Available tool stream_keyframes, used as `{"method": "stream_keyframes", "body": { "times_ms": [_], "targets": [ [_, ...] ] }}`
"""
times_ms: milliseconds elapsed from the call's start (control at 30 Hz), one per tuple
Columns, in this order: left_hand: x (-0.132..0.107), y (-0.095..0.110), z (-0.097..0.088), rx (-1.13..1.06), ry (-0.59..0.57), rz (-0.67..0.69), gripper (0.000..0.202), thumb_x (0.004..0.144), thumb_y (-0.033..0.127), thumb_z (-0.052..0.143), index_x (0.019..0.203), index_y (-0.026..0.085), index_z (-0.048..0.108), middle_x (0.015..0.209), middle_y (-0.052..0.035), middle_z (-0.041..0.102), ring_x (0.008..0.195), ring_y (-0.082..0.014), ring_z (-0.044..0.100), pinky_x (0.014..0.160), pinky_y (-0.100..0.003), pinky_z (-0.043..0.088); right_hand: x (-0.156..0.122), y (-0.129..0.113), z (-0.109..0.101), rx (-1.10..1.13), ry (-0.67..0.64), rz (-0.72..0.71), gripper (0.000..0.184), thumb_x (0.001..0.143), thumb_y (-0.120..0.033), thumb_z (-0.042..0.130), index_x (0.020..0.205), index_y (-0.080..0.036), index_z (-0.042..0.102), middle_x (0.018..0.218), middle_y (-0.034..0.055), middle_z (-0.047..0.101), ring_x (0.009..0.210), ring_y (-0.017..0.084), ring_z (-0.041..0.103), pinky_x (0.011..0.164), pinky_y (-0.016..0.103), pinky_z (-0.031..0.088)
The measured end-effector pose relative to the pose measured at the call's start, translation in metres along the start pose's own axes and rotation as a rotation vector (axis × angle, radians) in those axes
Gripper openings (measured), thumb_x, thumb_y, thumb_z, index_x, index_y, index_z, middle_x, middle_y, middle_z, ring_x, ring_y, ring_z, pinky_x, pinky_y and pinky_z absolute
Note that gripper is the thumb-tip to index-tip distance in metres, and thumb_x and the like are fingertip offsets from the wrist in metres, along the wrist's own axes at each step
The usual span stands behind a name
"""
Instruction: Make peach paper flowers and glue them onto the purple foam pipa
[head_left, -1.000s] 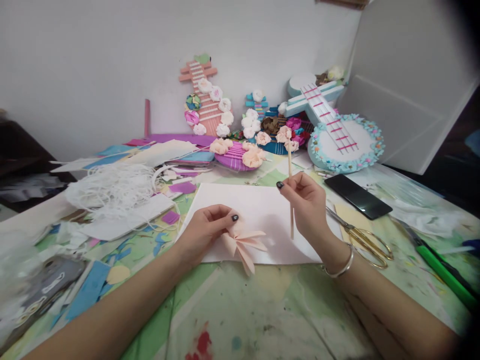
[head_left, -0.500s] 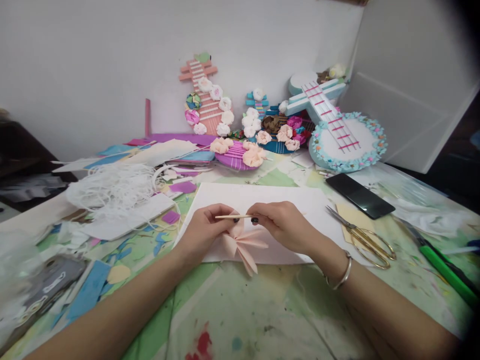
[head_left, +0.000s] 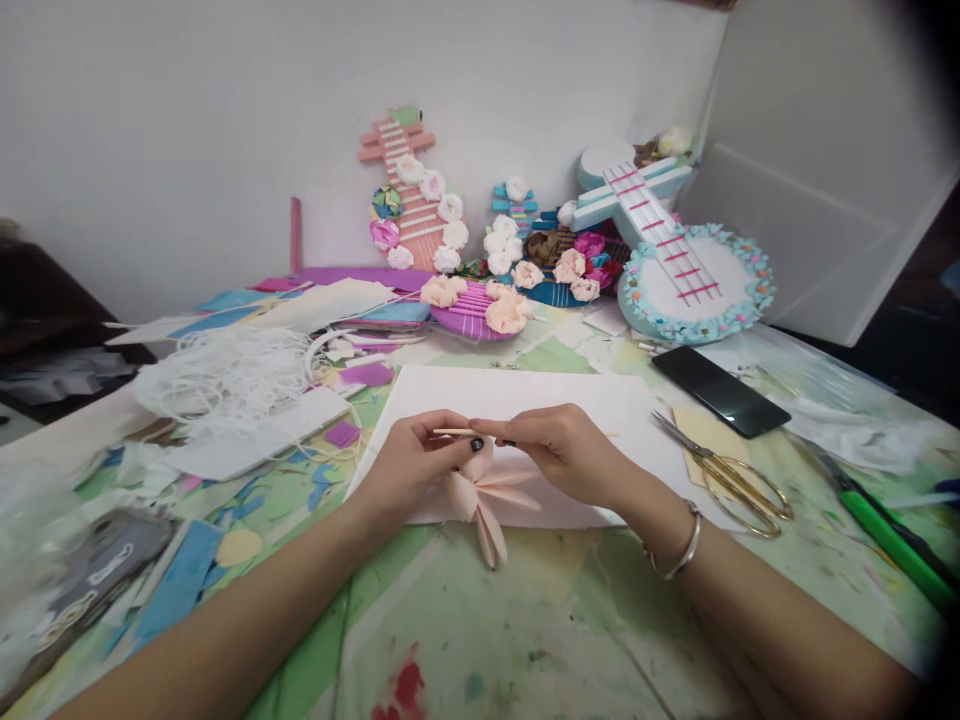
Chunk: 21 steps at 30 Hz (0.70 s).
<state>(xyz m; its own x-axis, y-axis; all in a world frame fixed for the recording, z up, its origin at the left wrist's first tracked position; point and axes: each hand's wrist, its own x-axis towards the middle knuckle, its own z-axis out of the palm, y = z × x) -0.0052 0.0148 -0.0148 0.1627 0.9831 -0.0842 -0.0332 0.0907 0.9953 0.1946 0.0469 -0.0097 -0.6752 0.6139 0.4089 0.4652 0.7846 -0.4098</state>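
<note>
Over a white sheet (head_left: pixel 525 395), both hands are closed around a thin wooden stick (head_left: pixel 451 432) held level. My left hand (head_left: pixel 409 460) pinches it with thumb and fingertips. From the other side, my right hand (head_left: pixel 562 445) grips the same stick and the upper edge of the paper petals, its index finger stretched along the stick. Pale peach paper petals (head_left: pixel 487 505) hang in a fan below the fingertips. The petals' top, where they meet the stick, is mostly hidden by the fingers.
Gold-handled scissors (head_left: pixel 731 480), a black phone (head_left: pixel 720 390) and a green-handled cutter (head_left: pixel 892 540) lie at right. White cord (head_left: pixel 225 375), paper scraps (head_left: pixel 319 487) and a grey phone case (head_left: pixel 105 570) fill the left. Decorated model instruments (head_left: pixel 694 275) stand along the wall.
The peach petals have turned and hang slightly lower. My right index finger has straightened along the stick and its fingertips have shifted toward my left hand.
</note>
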Motion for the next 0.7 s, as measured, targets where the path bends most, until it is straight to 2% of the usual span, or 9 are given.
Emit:
{"method": "stream_keyframes", "body": {
  "times_ms": [100,300,400,500,567,667,700],
  "targets": [
    [0.001,-0.003,-0.001,-0.031,0.003,0.0,0.023,0.068,0.028,0.076,0.084,0.015,0.067,0.068,-0.0006,0.067,0.056,-0.0086,0.055,0.053,-0.018,0.041,0.0,-0.001,0.0,0.003,0.023,-0.019,0.057,0.078,0.003,0.043,0.122,-0.028,0.062,0.078,0.0004,0.069,0.064,0.01,0.056,0.059,0.02,0.037],
    [0.001,-0.002,0.001,-0.038,0.025,0.037,0.024,0.07,0.033,0.075,0.084,0.015,0.07,0.062,0.0015,0.065,0.053,-0.0068,0.052,0.051,-0.017,0.039,0.0,-0.001,0.001,0.0,0.065,-0.028,0.06,0.076,0.005,0.041,0.12,-0.028,0.063,0.081,0.0003,0.069,0.066,0.01,0.057,0.059,0.02,0.038],
    [0.001,0.0,0.002,0.002,0.038,0.068,0.022,0.071,0.033,0.075,0.083,0.016,0.071,0.065,0.001,0.068,0.055,-0.0074,0.054,0.052,-0.018,0.041,-0.001,-0.001,0.002,-0.006,0.077,-0.025,0.057,0.078,0.003,0.041,0.121,-0.028,0.062,0.08,0.0001,0.07,0.066,0.011,0.058,0.06,0.021,0.039],
    [0.001,0.0,0.001,0.062,0.073,0.125,0.017,0.07,0.029,0.075,0.08,0.016,0.071,0.068,0.0009,0.069,0.058,-0.008,0.056,0.055,-0.017,0.043,0.0,-0.003,0.002,-0.005,0.135,0.041,0.047,0.081,-0.004,0.047,0.122,-0.022,0.062,0.086,0.0025,0.071,0.068,0.012,0.06,0.063,0.022,0.04],
    [0.001,-0.001,0.0,0.103,0.083,0.161,0.013,0.07,0.025,0.074,0.079,0.016,0.072,0.07,0.0006,0.07,0.061,-0.0086,0.058,0.056,-0.017,0.045,0.001,-0.006,0.001,0.001,0.172,0.1,0.036,0.081,-0.009,0.053,0.114,-0.019,0.065,0.085,0.0032,0.072,0.066,0.012,0.059,0.063,0.022,0.041],
    [0.0,-0.002,0.0,0.131,0.064,0.2,0.011,0.07,0.023,0.073,0.079,0.017,0.073,0.073,-0.0002,0.072,0.065,-0.0103,0.062,0.059,-0.017,0.048,0.002,-0.009,0.0,-0.007,0.176,0.132,0.013,0.082,-0.016,0.057,0.087,-0.018,0.069,0.072,0.0005,0.069,0.058,0.01,0.054,0.058,0.022,0.037],
    [0.0,-0.002,0.0,0.133,0.062,0.208,0.011,0.07,0.023,0.073,0.079,0.017,0.073,0.074,-0.0005,0.072,0.066,-0.0109,0.063,0.06,-0.018,0.049,0.002,-0.01,-0.001,-0.01,0.178,0.137,0.011,0.083,-0.019,0.057,0.08,-0.017,0.068,0.068,-0.0002,0.067,0.057,0.01,0.053,0.057,0.022,0.035]
  ]
}}
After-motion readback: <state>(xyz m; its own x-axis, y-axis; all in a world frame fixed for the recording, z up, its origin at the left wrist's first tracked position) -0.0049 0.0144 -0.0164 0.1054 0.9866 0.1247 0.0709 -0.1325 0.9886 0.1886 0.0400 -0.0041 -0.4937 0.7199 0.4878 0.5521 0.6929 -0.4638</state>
